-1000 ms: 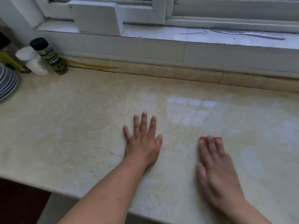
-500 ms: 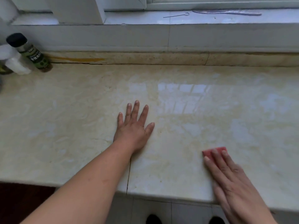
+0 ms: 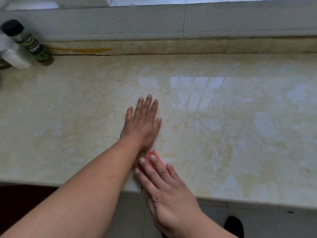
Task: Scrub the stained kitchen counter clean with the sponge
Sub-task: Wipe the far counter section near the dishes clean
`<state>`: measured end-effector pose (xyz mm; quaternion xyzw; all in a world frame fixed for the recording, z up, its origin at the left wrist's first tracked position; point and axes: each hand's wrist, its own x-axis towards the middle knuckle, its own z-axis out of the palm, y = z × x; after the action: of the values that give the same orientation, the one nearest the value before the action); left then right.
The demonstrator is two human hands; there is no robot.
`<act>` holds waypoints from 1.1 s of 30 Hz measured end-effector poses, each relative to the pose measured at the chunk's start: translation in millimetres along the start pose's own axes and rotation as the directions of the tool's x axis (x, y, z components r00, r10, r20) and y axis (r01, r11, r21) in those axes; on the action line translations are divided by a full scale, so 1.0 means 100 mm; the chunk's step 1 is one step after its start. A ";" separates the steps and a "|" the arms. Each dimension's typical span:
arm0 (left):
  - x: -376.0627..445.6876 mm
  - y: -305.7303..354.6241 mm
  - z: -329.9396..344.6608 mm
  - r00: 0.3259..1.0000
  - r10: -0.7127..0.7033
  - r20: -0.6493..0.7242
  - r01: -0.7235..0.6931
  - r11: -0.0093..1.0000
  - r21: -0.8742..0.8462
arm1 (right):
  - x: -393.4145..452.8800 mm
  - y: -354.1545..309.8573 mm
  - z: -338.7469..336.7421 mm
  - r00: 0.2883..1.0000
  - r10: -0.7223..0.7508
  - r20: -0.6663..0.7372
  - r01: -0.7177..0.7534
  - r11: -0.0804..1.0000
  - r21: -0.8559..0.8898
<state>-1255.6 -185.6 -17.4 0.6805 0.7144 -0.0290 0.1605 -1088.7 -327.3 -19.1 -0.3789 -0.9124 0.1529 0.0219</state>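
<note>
Red sponge (image 3: pixel 153 158) under flat right hand (image 3: pixel 169 189); left hand (image 3: pixel 143 124) flat on counter (image 3: pixel 240 134).

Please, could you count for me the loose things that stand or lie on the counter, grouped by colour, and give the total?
Red or pink: 1, the sponge under the right hand.
Green label with black cap: 1, the bottle at the back left.
White: 1, the white container beside it, partly cut off by the picture edge.
Total: 3
</note>
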 end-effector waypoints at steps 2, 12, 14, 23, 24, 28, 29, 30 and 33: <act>0.00 -0.01 0.00 1.000 0.005 -0.006 -0.005 1.000 -0.021 | -0.19 0.23 -0.06 0.999 -0.022 0.029 0.023 1.000 -0.018; -0.02 0.01 0.03 0.999 -0.018 -0.034 0.017 1.000 -0.023 | 0.41 0.83 -0.52 0.957 0.288 0.030 -0.289 0.949 0.125; -0.02 0.01 0.03 0.999 -0.017 -0.039 0.016 1.000 -0.023 | 0.71 0.90 -0.58 0.949 0.310 0.059 -0.315 0.943 0.107; -0.02 0.00 0.04 0.998 -0.016 -0.064 0.013 0.999 -0.040 | -0.30 0.58 -0.37 0.984 0.157 0.082 -0.166 0.980 0.112; -0.02 0.00 0.04 0.998 -0.019 -0.068 0.016 0.999 -0.043 | -0.27 0.62 -0.36 0.983 0.161 0.084 -0.170 0.979 0.110; -0.03 0.01 0.04 0.997 -0.019 -0.076 0.015 0.999 -0.048 | 0.38 0.77 -0.53 0.968 0.247 0.039 -0.250 0.957 0.148; -0.02 0.01 0.04 0.996 -0.018 -0.083 0.014 0.999 -0.052 | 0.54 0.79 -0.56 0.960 0.278 0.031 -0.280 0.948 0.151; -0.02 0.00 0.04 0.996 -0.016 -0.090 0.012 0.999 -0.053 | 0.63 0.78 -0.57 0.954 0.297 0.028 -0.298 0.943 0.146; -0.03 0.00 0.04 0.996 -0.018 -0.088 0.013 0.999 -0.053 | 0.45 0.64 -0.48 0.967 0.251 0.043 -0.255 0.959 0.124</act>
<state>-1255.2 -189.2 -20.4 0.6711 0.7266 0.0187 0.1461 -1069.4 -241.0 4.0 -0.4882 -0.8450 0.2178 0.0142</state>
